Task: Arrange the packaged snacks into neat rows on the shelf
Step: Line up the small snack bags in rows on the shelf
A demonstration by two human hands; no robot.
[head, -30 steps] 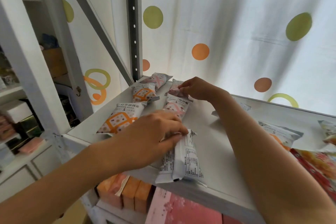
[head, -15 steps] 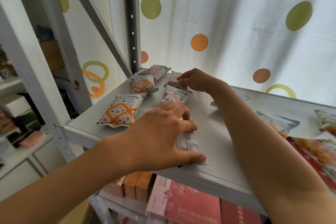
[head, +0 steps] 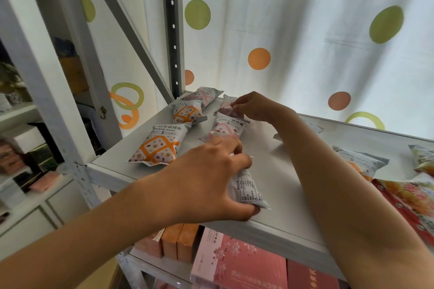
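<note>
now the left hand [head: 206,178] curls around a white plastic snack packet [head: 249,189] at the white metal shelf [head: 281,195] front edge, while the right hand [head: 256,107] pinches a pink packet [head: 226,107] farther back, likely lining up one row.

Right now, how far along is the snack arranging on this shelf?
Done: the left row, orange packet in front with two more behind it. In hand: the second row; the left hand grips the white back-side-up packet at the front while the right hand pinches the pink packet at the back. Left: loose packets scattered at the right of the shelf.
</note>
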